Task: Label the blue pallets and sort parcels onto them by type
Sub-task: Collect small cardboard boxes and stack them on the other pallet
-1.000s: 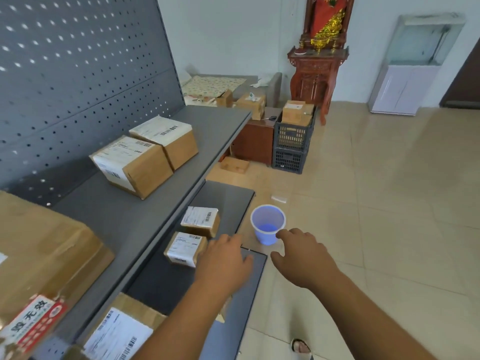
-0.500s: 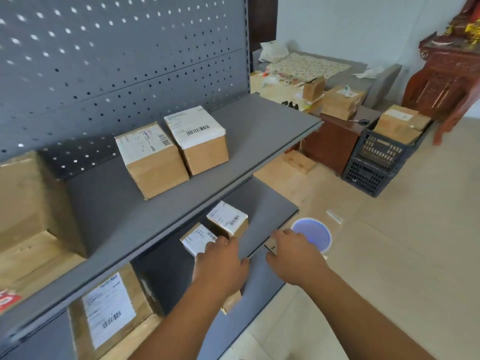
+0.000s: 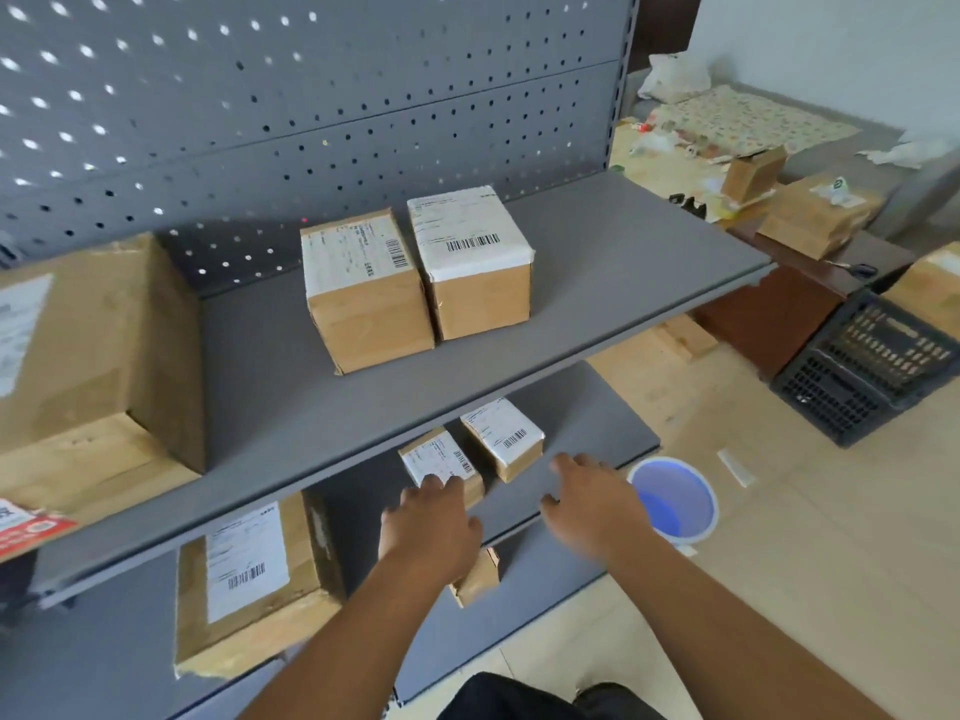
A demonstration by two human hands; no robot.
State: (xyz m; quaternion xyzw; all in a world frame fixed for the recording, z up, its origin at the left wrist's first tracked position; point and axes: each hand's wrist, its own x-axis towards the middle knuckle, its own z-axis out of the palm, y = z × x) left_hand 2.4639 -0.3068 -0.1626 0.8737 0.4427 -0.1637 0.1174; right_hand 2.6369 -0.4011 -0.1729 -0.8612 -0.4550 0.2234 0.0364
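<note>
Reaching for two small parcels on the middle shelf.

Left hand [image 3: 428, 527] palm down, fingers loosely spread, fingertips at the near edge of the nearer small parcel [image 3: 440, 459]; holding nothing. Right hand [image 3: 589, 504] also open and spread, empty, over bare shelf [image 3: 582, 433] just right of the second small parcel [image 3: 503, 438], not touching it. Parcels side by side, just ahead of the left fingertips, tucked under the lip of the upper shelf [image 3: 519, 376]. No blue pallets in view; cannot tell where sorting goes. Advisable: slide hands in low beneath the upper shelf edge, take one parcel per hand by opposite side faces, keep labels up for reading type, draw straight back. Risks: knuckles catching the overhang; a nudged parcel sliding deeper. Blue bucket [image 3: 672, 504] on floor right of the right hand, clear of the pull path.
</note>
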